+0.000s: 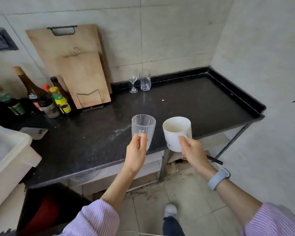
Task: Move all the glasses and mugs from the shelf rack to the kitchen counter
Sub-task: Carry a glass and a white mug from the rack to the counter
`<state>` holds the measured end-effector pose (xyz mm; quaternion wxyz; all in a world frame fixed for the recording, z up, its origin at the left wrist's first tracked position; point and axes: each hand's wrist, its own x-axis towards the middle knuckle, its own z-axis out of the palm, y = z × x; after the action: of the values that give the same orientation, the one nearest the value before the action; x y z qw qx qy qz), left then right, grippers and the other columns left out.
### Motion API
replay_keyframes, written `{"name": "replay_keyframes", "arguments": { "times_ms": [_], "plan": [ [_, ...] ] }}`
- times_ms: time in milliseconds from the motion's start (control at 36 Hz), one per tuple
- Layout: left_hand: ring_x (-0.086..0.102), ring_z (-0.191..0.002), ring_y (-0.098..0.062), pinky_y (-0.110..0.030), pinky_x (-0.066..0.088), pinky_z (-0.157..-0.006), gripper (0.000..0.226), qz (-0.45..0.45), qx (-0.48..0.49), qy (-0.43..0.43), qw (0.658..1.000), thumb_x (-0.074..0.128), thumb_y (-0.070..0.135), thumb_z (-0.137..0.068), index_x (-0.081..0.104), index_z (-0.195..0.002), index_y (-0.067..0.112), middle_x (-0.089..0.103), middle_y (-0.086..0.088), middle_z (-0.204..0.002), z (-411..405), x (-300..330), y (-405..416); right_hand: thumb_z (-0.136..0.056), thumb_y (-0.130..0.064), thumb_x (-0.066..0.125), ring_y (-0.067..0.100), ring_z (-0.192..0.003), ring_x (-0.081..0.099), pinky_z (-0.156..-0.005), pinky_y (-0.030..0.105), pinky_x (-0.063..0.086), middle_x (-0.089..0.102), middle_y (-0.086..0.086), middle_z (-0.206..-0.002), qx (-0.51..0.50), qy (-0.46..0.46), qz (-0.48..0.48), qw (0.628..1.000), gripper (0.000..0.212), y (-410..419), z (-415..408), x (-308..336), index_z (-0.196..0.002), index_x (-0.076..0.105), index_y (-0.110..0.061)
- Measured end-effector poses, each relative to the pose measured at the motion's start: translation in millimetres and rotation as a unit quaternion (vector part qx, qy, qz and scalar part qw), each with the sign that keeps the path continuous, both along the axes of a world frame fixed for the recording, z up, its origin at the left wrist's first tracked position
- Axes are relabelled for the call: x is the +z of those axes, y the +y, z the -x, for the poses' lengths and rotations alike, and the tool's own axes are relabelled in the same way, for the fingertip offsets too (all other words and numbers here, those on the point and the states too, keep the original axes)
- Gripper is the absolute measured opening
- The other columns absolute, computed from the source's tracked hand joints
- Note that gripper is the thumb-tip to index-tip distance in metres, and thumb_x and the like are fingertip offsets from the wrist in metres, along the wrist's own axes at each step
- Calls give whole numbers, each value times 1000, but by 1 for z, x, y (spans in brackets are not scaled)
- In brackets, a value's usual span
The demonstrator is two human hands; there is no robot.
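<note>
My left hand (137, 150) grips the handle of a clear ribbed glass mug (143, 127), held upright above the front of the black kitchen counter (186, 103). My right hand (192, 150) holds a white ceramic mug (176, 132) by its handle, just right of the glass mug, over the counter's front edge. At the back of the counter, against the wall, stand a small stemmed glass (133, 85) and a clear glass mug (145, 83) side by side. The shelf rack is not in view.
Two wooden cutting boards (75, 68) lean on the wall at the back left. Several sauce bottles (46, 97) cluster left of them. A white plastic tub (8, 155) sits at the left. The counter's right end meets the side wall.
</note>
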<state>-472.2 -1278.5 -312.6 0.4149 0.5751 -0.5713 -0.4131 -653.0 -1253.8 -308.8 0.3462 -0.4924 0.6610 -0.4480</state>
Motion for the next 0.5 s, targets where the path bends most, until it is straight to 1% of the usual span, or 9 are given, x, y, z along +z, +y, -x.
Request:
{"name": "replay_keyframes", "arguments": {
  "times_ms": [56, 83, 139, 167, 222, 278, 333, 417, 500],
  "plan": [
    [45, -70, -18, -51, 50, -74, 38, -19, -7, -3, 1000, 35, 36, -96, 44, -81, 3, 49, -3, -73, 15, -11, -30, -94, -26, 45, 4, -49, 47, -41, 6, 33, 45, -6, -50, -11, -6, -10, 1000, 43, -29, 13, -11, -52, 42, -26],
    [49, -72, -21, -52, 51, -78, 37, -27, -8, -5, 1000, 35, 36, -96, 46, -84, 3, 53, -6, -77, 23, -16, -46, -94, -27, 44, 6, -51, 46, -41, 6, 34, 46, -5, -51, -15, -8, -18, 1000, 42, -45, 20, -16, -52, 43, -25],
    [58, -83, -31, -51, 52, -82, 36, -37, -11, -14, 999, 34, 36, -97, 50, -91, 4, 61, -13, -89, 40, -25, -82, -94, -28, 44, 9, -53, 46, -41, 6, 35, 46, -4, -53, -18, -12, -37, 999, 42, -81, 34, -26, -53, 43, -24],
    [59, -86, -32, -49, 52, -83, 36, -38, -12, -19, 999, 34, 36, -97, 51, -94, 4, 61, -12, -91, 49, -29, -101, -94, -29, 44, 9, -53, 45, -42, 8, 36, 46, -4, -53, -16, -15, -45, 999, 42, -100, 41, -31, -52, 43, -23],
    [55, -79, -25, -48, 52, -81, 36, -42, -6, -26, 999, 33, 34, -97, 51, -92, 2, 58, -5, -83, 68, -35, -141, -94, -30, 43, 12, -51, 42, -46, 19, 35, 44, -2, -51, -6, -19, -61, 998, 45, -138, 56, -40, -51, 42, -19],
    [50, -74, -18, -49, 52, -79, 36, -49, 4, -23, 999, 34, 31, -97, 49, -88, 0, 54, 0, -76, 88, -41, -180, -94, -31, 42, 13, -49, 40, -50, 26, 32, 42, -1, -49, 1, -23, -76, 997, 47, -177, 72, -48, -49, 41, -16],
    [52, -75, -17, -46, 53, -78, 34, -63, 12, -20, 998, 33, 31, -98, 50, -86, 5, 54, 3, -76, 107, -46, -217, -94, -31, 41, 14, -51, 42, -53, 28, 33, 43, 0, -50, 5, -21, -90, 996, 46, -215, 88, -57, -51, 43, -14],
    [56, -79, -18, -47, 54, -81, 32, -86, 16, -12, 996, 33, 32, -98, 51, -87, 9, 56, 2, -80, 131, -57, -266, -94, -31, 41, 14, -54, 45, -56, 30, 36, 45, 1, -53, 16, -18, -106, 994, 44, -269, 108, -70, -54, 45, -13],
    [55, -79, -17, -48, 53, -81, 33, -102, 25, 2, 994, 34, 34, -97, 51, -86, 7, 57, 1, -79, 148, -72, -310, -94, -32, 41, 14, -55, 45, -58, 32, 37, 46, 1, -54, 25, -13, -120, 992, 42, -316, 126, -85, -56, 47, -13]
  ]
}}
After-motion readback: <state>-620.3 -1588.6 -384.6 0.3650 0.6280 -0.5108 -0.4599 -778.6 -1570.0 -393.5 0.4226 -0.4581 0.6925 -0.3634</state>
